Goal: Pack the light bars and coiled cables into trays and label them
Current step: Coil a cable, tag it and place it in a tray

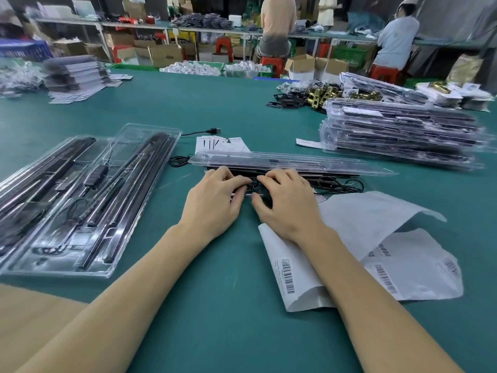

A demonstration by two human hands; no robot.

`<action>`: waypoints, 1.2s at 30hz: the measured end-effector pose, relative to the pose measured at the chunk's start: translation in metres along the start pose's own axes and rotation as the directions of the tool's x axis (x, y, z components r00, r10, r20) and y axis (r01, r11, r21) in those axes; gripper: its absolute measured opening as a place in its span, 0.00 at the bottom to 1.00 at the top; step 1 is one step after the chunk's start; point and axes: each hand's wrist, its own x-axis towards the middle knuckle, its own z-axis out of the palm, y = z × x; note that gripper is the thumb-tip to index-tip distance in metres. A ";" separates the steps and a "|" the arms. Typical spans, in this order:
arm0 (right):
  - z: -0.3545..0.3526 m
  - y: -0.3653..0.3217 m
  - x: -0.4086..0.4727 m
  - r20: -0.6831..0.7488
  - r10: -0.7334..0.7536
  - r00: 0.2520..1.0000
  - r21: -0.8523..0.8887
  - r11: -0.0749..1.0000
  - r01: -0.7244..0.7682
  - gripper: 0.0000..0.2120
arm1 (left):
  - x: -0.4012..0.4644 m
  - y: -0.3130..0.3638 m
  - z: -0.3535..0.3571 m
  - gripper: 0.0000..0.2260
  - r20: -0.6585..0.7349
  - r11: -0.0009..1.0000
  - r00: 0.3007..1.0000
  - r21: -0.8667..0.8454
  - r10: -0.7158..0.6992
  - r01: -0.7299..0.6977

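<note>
From my head camera, I look down at a green table mat [215, 305]. My left hand [215, 200] and my right hand [285, 203] sit side by side at the centre, fingers curled down onto a thin black coiled cable [251, 184] between them; both pinch at it, though the blur hides exactly how. Just beyond my fingertips lies a long clear plastic tray [290, 161] set crosswise, with dark light bars [333, 176] under it. More black cable loops [347, 184] out to the right of my right hand, and another loop [178, 160] shows at the tray's left end.

To my left lies an open clear clamshell tray [134, 146] already holding black light bars [142, 168] and a coiled wire. Under my right forearm are white sheets of barcode labels [390, 270]. At far right stands a stack of packed clear trays [403, 135]. Printed leaflets [223, 144] and a black USB plug [213, 130] lie behind the crosswise tray.
</note>
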 end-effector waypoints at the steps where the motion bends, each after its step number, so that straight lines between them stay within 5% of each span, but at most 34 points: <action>1: 0.001 0.000 0.001 0.000 0.004 1.000 -0.001 1.000 -0.004 0.22 | 0.000 0.000 0.000 0.11 -0.001 1.000 1.000 0.000 0.001 -0.001; 15: 0.000 -0.003 -0.006 -0.021 0.001 1.000 0.001 1.000 -0.001 0.19 | 0.000 0.003 -0.002 0.15 0.067 0.995 0.998 0.099 0.014 -0.021; 28: -0.017 -0.003 -0.001 -0.290 -0.035 0.956 0.267 0.957 0.116 0.06 | 0.002 0.007 0.002 0.17 0.099 0.983 0.995 0.186 -0.017 -0.002; 32: -0.027 -0.008 -0.001 -0.300 0.075 0.951 0.572 0.812 0.116 0.06 | 0.003 0.009 0.003 0.17 0.089 0.981 0.995 0.191 -0.045 0.028; 35: -0.037 -0.004 0.002 -0.090 0.255 0.963 0.838 0.541 -0.065 0.08 | 0.003 0.008 0.005 0.17 0.066 0.983 0.996 0.177 -0.056 0.044; 36: -0.040 0.000 0.003 -0.029 0.257 0.966 0.842 0.526 -0.115 0.09 | 0.003 0.008 0.006 0.17 0.060 0.984 0.997 0.170 -0.055 0.044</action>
